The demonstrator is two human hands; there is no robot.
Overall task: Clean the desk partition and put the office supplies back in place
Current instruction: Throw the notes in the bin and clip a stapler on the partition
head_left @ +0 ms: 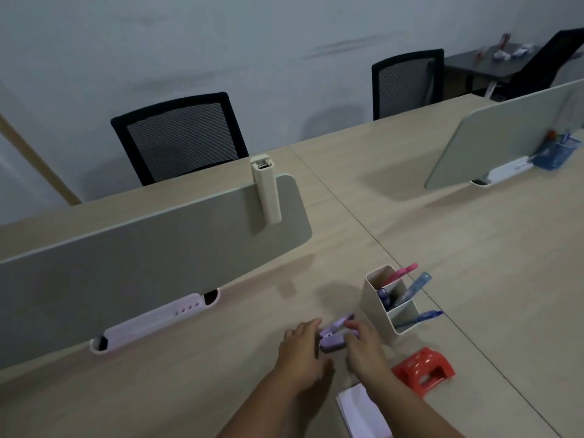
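Note:
A purple stapler (335, 335) lies on the wooden desk (189, 390), its top arm lifted. My left hand (300, 352) grips its left side and my right hand (363, 346) holds its right side, fingers on the raised arm. The grey desk partition (142, 254) stands behind, with a cream clip-on holder (267, 189) hanging on its top edge and a pale power strip (151, 320) at its foot. A cream pen holder (388, 300) with several pens stands just right of my hands.
A red tape dispenser (423, 371) and a stack of white paper (360, 409) lie near my right forearm. A second partition (505, 134) with a blue pen cup (554, 154) stands at the right. Two black mesh chairs (180, 134) face the far side.

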